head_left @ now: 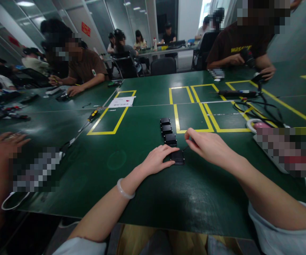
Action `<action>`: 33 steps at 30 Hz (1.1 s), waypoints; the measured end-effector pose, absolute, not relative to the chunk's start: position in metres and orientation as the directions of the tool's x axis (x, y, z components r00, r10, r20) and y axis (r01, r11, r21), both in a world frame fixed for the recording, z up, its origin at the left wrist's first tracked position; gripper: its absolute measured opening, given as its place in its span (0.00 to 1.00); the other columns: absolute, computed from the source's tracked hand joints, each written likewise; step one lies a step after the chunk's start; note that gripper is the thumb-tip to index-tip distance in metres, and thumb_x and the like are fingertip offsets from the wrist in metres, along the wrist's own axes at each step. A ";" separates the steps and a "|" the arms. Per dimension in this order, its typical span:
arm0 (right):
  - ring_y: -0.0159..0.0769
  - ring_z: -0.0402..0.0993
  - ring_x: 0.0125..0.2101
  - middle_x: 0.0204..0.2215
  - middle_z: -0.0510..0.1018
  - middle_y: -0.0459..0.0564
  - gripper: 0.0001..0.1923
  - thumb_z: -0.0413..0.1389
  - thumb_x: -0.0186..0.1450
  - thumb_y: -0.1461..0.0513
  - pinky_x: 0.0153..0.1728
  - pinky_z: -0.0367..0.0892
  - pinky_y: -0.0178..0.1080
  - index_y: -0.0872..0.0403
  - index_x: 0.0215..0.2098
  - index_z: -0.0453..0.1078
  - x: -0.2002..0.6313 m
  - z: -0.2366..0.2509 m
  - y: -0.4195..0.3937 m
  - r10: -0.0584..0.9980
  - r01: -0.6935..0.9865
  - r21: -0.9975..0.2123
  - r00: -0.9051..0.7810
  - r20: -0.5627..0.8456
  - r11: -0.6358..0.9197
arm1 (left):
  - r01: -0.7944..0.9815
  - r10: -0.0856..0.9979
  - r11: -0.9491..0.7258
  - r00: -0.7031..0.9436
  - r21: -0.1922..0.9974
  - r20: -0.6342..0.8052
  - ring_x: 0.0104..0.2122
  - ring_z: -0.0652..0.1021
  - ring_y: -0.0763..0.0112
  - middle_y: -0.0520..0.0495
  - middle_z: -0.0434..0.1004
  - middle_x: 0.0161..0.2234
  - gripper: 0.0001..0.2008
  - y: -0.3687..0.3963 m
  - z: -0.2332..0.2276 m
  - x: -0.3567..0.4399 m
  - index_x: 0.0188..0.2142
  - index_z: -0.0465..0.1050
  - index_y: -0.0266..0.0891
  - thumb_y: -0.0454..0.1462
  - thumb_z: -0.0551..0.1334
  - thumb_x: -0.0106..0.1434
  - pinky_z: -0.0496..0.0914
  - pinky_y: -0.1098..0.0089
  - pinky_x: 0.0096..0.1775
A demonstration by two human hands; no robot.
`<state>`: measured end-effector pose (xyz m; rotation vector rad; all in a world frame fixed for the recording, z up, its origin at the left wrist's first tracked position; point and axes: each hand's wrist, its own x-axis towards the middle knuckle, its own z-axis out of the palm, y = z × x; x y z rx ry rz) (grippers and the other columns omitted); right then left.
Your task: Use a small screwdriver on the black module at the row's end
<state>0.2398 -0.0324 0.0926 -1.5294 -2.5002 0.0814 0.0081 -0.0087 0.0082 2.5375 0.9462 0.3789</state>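
A: head cam, what's where?
B: left hand: thumb and forefinger spread, touching a small square black block, lower right of frame centre. right hand, right of that, pinches some thin dark thing, too small to tell.

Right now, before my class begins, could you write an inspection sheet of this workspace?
Surface: green table, yellow tape outlines
Job's things: nearest black block; more black blocks lined up beyond
Clutter: paper sheet, yellow-handled tool
Hands: left hand holds the nearest black block; right hand pinches a small dark item near it
Cables: black cables tangled at right; white cord lower left
Surroundings: co-workers across the table, more people behind
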 end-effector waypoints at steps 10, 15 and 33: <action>0.37 0.72 0.27 0.28 0.77 0.49 0.09 0.43 0.71 0.58 0.25 0.51 0.36 0.53 0.42 0.62 0.240 0.092 -0.033 0.890 0.880 -0.148 -0.433 0.144 0.452 | 0.562 0.667 -0.693 0.737 0.452 0.106 0.49 0.71 0.61 0.46 0.69 0.51 0.24 -0.009 0.008 0.008 0.62 0.59 0.50 0.43 0.59 0.67 0.67 0.60 0.51; 0.35 0.69 0.24 0.28 0.76 0.47 0.09 0.44 0.70 0.58 0.25 0.52 0.35 0.53 0.45 0.60 0.240 0.093 -0.035 0.885 0.865 -0.197 -0.432 0.172 0.461 | 0.564 0.669 -0.694 0.736 0.447 0.109 0.49 0.71 0.61 0.46 0.69 0.51 0.24 -0.008 0.008 0.008 0.62 0.59 0.50 0.43 0.59 0.67 0.67 0.60 0.51; 0.37 0.71 0.26 0.27 0.76 0.47 0.10 0.44 0.71 0.55 0.24 0.51 0.35 0.52 0.42 0.61 0.239 0.092 -0.032 0.907 0.896 -0.157 -0.396 0.141 0.415 | 0.562 0.668 -0.692 0.737 0.453 0.106 0.50 0.71 0.61 0.46 0.69 0.52 0.24 -0.009 0.009 0.008 0.62 0.59 0.50 0.43 0.59 0.67 0.67 0.60 0.51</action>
